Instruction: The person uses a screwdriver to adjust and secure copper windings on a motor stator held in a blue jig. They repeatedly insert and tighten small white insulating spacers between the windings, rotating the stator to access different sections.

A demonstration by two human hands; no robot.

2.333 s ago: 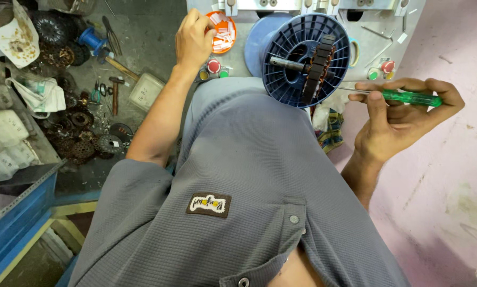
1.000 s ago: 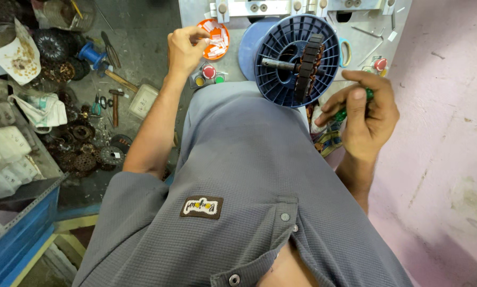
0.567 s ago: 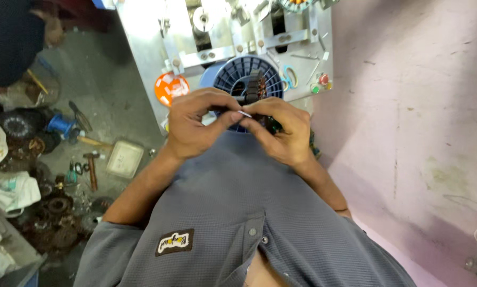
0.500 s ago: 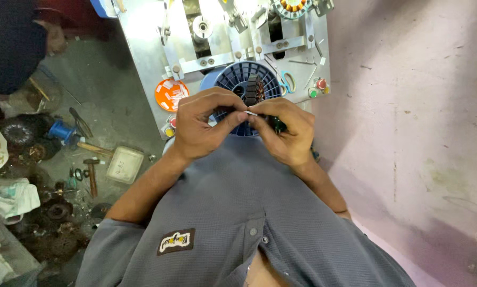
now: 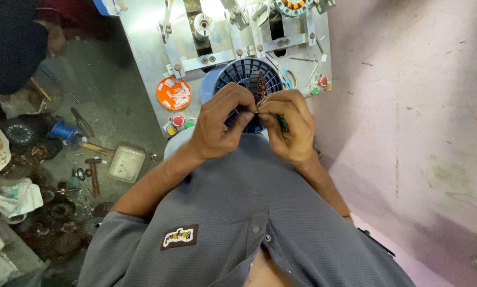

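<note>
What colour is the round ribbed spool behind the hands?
Blue; the spool shows best in the head view.

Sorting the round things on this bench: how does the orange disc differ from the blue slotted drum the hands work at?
The orange disc lies flat and small, strewn with pale slips; the blue slotted drum is larger, ribbed and carries a dark wound core. The disc lies untouched; both the left hand and right hand pinch at the drum. Both are round.

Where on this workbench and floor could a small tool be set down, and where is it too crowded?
Bare patches: the grey floor between the metal bench and the hammers, and the pink surface right of the bench. Crowded: around the blue fan, both hands, and the floor's far-left parts pile.
</note>
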